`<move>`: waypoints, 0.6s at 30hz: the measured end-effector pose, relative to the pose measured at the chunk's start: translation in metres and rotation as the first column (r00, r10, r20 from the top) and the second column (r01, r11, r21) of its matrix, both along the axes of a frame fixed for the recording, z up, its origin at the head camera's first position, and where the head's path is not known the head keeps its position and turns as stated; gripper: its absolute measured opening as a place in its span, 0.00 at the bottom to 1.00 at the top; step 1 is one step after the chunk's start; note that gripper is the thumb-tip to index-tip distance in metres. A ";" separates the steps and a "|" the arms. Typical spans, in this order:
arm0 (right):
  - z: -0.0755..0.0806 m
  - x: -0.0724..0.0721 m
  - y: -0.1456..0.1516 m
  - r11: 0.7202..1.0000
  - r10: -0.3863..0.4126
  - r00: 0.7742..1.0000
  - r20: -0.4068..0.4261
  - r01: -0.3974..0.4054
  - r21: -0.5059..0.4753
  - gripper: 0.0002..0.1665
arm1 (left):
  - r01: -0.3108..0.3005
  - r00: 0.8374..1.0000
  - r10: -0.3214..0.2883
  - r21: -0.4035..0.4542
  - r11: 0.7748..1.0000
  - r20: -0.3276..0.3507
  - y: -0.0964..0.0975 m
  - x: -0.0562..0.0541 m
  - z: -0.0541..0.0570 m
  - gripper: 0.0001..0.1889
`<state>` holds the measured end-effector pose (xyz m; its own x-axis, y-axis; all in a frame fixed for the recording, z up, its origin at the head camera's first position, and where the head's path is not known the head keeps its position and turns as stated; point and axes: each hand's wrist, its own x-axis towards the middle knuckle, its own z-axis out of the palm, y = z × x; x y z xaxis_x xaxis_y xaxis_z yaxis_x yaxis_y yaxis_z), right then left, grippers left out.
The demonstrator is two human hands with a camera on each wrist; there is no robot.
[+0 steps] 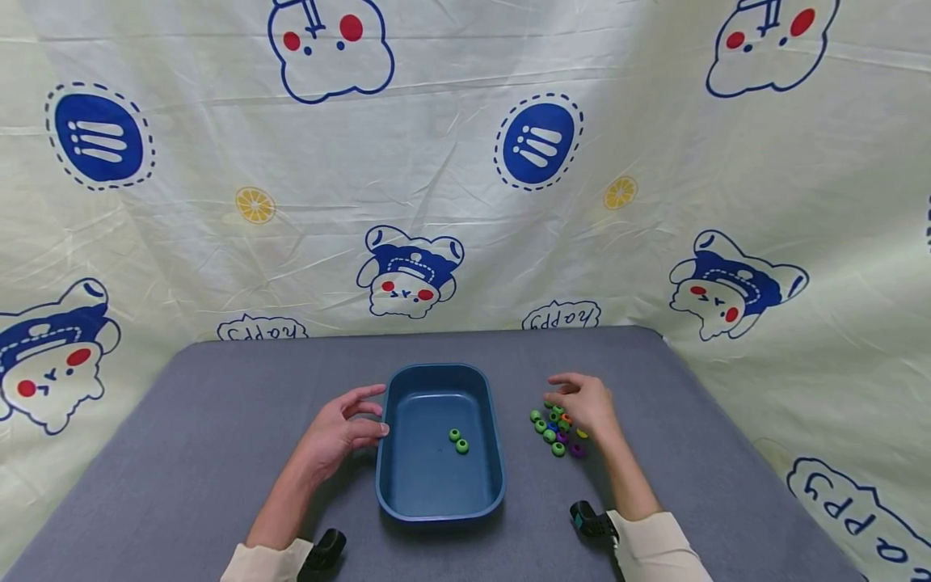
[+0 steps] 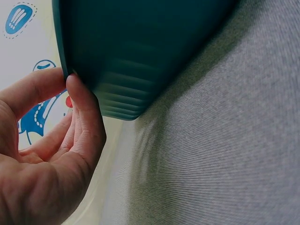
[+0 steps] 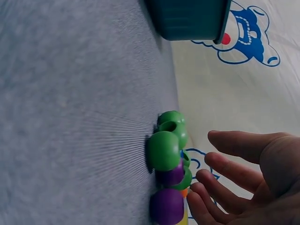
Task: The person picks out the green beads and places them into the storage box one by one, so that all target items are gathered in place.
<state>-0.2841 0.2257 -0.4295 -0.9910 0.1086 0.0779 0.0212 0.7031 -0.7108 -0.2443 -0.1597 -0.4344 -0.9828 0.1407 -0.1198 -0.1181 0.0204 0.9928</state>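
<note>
Leftward, left hand (image 1: 340, 426) pinching tray (image 1: 418, 481) rim, gap, right hand (image 1: 587, 404) above beads (image 1: 549, 436)

Head view: the right hand (image 1: 585, 406) is covering part of the bead pile (image 1: 549, 436); beads are overlapping, so the exact count isn't showing. Bottom edge is cropping both sleeves (image 1: 658, 550) and the near side of the desk (image 1: 167, 501). Left wrist view: top edge is cutting off much of the tray (image 1: 425, 495), its wall is hiding the inside, and the left hand (image 1: 338, 430) is running off-frame. Right wrist view: tray is clipping at the top, lowest beads at the bottom, hand at the right.
</note>
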 end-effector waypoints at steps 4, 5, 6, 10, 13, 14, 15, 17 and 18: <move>-0.002 -0.002 -0.001 1.000 0.010 0.999 0.034 -0.010 0.013 0.22 | -0.005 1.000 0.005 -0.002 1.000 0.003 0.000 0.000 0.001 0.33; -0.003 -0.002 -0.002 1.000 0.013 0.999 0.040 -0.013 0.018 0.22 | -0.005 1.000 0.005 -0.002 1.000 0.003 0.000 0.000 0.001 0.33; -0.004 -0.003 -0.002 1.000 0.017 0.999 0.048 -0.018 0.024 0.21 | -0.006 1.000 0.006 -0.002 1.000 0.004 0.000 0.000 0.001 0.33; -0.006 -0.003 -0.003 0.998 0.028 0.998 0.060 -0.032 0.062 0.20 | -0.004 1.000 0.004 -0.003 1.000 0.005 0.000 -0.001 0.001 0.33; -0.007 -0.003 -0.003 0.996 0.038 0.997 0.066 -0.043 0.078 0.19 | -0.003 1.000 0.003 -0.003 1.000 0.005 0.000 -0.001 0.000 0.33; -0.007 -0.003 -0.003 0.996 0.040 0.997 0.068 -0.046 0.079 0.19 | -0.003 1.000 0.003 -0.003 1.000 0.006 0.000 -0.001 0.000 0.33; -0.007 -0.004 -0.003 0.996 0.042 0.997 0.070 -0.048 0.081 0.19 | -0.003 1.000 0.003 -0.003 1.000 0.006 0.000 -0.001 0.000 0.33; -0.008 -0.004 -0.003 0.995 0.040 0.997 0.073 -0.046 0.085 0.18 | -0.003 1.000 0.003 -0.001 1.000 0.005 0.000 -0.001 0.000 0.33; -0.008 -0.003 -0.004 0.995 0.038 0.996 0.075 -0.044 0.086 0.18 | -0.001 1.000 0.001 -0.002 1.000 0.005 0.000 -0.001 0.000 0.33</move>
